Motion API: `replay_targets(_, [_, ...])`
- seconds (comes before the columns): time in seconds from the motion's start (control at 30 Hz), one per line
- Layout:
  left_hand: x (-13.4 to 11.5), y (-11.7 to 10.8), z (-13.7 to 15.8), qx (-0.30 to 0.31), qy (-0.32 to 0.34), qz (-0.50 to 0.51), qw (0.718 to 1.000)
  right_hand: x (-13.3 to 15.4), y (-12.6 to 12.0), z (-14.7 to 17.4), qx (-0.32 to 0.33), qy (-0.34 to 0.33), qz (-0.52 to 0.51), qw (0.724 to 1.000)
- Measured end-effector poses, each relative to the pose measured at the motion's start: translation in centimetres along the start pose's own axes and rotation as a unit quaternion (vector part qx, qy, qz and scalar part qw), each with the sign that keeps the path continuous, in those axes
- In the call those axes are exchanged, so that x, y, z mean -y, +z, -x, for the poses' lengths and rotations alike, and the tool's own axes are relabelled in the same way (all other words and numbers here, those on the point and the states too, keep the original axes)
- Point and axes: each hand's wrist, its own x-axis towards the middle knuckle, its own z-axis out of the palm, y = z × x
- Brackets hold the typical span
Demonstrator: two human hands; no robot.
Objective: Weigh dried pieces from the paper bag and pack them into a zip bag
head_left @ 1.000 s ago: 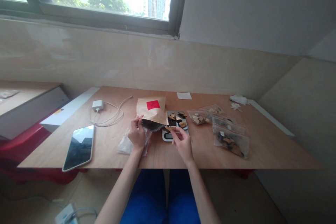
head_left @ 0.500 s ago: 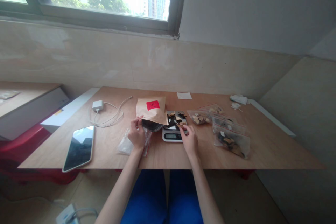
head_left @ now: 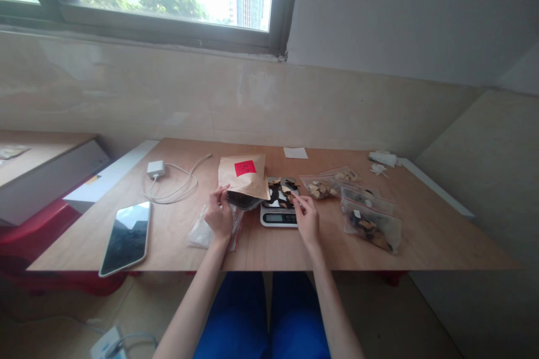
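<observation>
My left hand (head_left: 219,216) is closed on the lower edge of a brown kraft paper pouch (head_left: 248,179) with a red label. The pouch is tilted, its dark mouth facing me beside a small white kitchen scale (head_left: 269,223). Several dried slices (head_left: 275,197), dark on one side and tan on the other, lie scattered over the scale's plate. At the plate's right edge is my right hand (head_left: 307,217), its thumb and forefinger slightly apart close to the slices. I see nothing held in it. The digits on the scale's display are too small to read.
Clear zip bags of dried pieces (head_left: 370,227) lie to the right. Under my left wrist is a clear plastic bag (head_left: 202,230). A phone (head_left: 125,238) and a white charger (head_left: 156,169) with cable are at left. White paper (head_left: 295,153) lies near the wall.
My right hand has drawn back slightly to the right, leaving the slice it was fingering on the scale. My left hand and the pouch have stayed almost still.
</observation>
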Motion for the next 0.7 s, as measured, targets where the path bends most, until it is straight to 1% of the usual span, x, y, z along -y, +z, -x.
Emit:
replay_targets(0.13, [-0.1,-0.1,0.0,0.004,-0.004,0.0,1.0,0.5,-0.3,-0.4,-0.016,-0.002,0.016,1.0])
replay_targets(0.23, [0.0,0.0,0.0,0.002,-0.003,-0.001,1.0,0.7,-0.8,-0.9,-0.041,-0.001,0.053,0.998])
replay_targets(0.43, [0.1,0.0,0.0,0.0,-0.001,-0.009,1.0,0.3,-1.0,-2.3,-0.072,0.006,0.118,0.99])
replay_targets(0.53, [0.1,0.1,0.0,-0.001,0.002,-0.007,1.0,0.0,-0.6,-2.7,-0.066,0.013,0.141,0.988])
replay_targets(0.7, [0.2,0.1,0.0,-0.002,0.003,-0.007,1.0,-0.6,-0.1,-2.8,-0.031,0.014,0.165,0.986])
